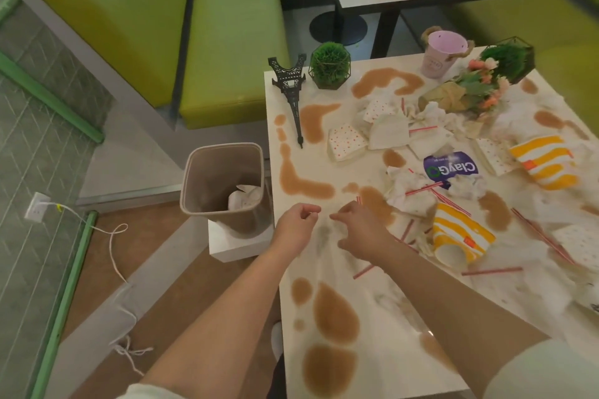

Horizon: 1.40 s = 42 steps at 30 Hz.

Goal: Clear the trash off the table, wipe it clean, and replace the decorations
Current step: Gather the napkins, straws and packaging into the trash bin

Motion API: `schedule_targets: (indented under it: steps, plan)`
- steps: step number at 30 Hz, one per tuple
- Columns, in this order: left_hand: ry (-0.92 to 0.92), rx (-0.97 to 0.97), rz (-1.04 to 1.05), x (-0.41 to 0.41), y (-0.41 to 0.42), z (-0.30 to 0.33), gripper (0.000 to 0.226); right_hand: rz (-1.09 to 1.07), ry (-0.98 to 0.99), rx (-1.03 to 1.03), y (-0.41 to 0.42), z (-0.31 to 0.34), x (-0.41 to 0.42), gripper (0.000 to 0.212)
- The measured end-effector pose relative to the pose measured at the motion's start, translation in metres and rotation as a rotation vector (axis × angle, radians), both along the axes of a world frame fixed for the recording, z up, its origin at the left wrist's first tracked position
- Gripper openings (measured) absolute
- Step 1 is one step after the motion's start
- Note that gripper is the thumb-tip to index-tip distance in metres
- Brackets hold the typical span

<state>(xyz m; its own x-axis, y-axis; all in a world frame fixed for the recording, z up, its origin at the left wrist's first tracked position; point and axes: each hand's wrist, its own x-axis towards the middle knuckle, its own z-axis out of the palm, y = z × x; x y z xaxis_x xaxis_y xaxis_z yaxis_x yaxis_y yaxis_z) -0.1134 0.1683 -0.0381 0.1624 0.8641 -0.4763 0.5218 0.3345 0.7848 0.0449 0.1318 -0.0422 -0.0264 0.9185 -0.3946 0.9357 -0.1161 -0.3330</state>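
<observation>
Forearms reach in from the bottom of the frame, both bare below pale sleeves, meeting over the left edge of the white tabletop (382,363). The left hand (296,225) hovers with fingers curled loosely and thumb near the forefinger; whether its grip pinches anything is too blurred to tell. The right hand (359,230) lies just beside it, fingers bent downward toward the surface, and its grip is equally unclear.

Glossy brown spills (335,316) pool in rounded patches across the smooth top. Crumpled white napkins (408,196), dotted paper squares (346,142), thin red-and-white straws (491,271) and two tipped yellow-striped paper cups (460,236) litter the right half, with a purple ClayGo card (450,168) among them.

At the far edge stand a black metal tower model (291,91), lying tilted, a round green plant in a wire frame (330,66), a pink bucket (444,53) and a fallen flower bunch (476,87).

Just off the tabletop's left edge, a beige plastic bin (223,188) sits on a low white block, holding crumpled paper. Green cushioned benches (233,26) lie beyond.
</observation>
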Motion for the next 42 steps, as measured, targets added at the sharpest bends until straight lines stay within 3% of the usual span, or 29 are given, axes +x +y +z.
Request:
schedule_targets:
  steps: [3,7,12,14,16,19,22,24,26,30,33,38,42]
  plan:
    - [-0.002,-0.033,0.005,0.007,-0.010,-0.003,0.015,0.031,-0.009,0.023,-0.017,-0.010,0.006,0.059]
    - [-0.007,-0.056,0.012,0.011,-0.019,-0.007,0.018,-0.088,0.070,0.080,-0.028,-0.013,0.010,0.038]
    - [-0.092,-0.154,0.089,0.022,-0.029,0.001,0.034,-0.545,0.524,0.133,-0.024,0.000,0.009,0.011]
    - [-0.153,-0.258,0.153,0.028,-0.032,0.007,0.042,-0.668,0.707,0.146,-0.021,0.012,0.009,0.014]
    - [-0.279,-0.419,0.230,0.033,-0.034,0.012,0.048,-0.659,0.751,0.162,-0.020,0.020,0.008,0.018]
    - [-0.472,-0.542,0.313,0.037,-0.032,0.015,0.048,-0.565,0.673,0.183,-0.022,0.019,0.010,0.015]
    - [-0.523,-0.492,0.315,0.038,-0.028,0.012,0.031,-0.449,0.506,0.182,-0.026,0.014,0.014,0.014]
    - [-0.411,-0.438,0.303,0.037,-0.026,0.008,0.020,-0.398,0.364,0.225,-0.030,0.014,0.017,0.019]
    - [-0.231,-0.376,0.249,0.036,-0.025,0.005,0.020,-0.373,0.091,0.282,-0.033,0.015,0.022,0.022]
    - [-0.085,-0.357,0.238,0.034,-0.022,0.006,0.032,-0.216,-0.312,0.047,-0.036,0.011,0.031,0.032]
    - [-0.048,-0.381,0.236,0.033,-0.020,0.010,0.035,-0.205,-0.369,-0.024,-0.037,0.008,0.031,0.030]
    - [-0.080,-0.363,0.200,0.024,-0.019,0.011,0.044,-0.319,-0.307,-0.080,-0.033,0.014,0.021,0.009]
    - [-0.098,-0.251,0.141,0.012,-0.015,0.003,0.035,-0.378,-0.257,-0.132,-0.030,0.018,0.016,0.018]
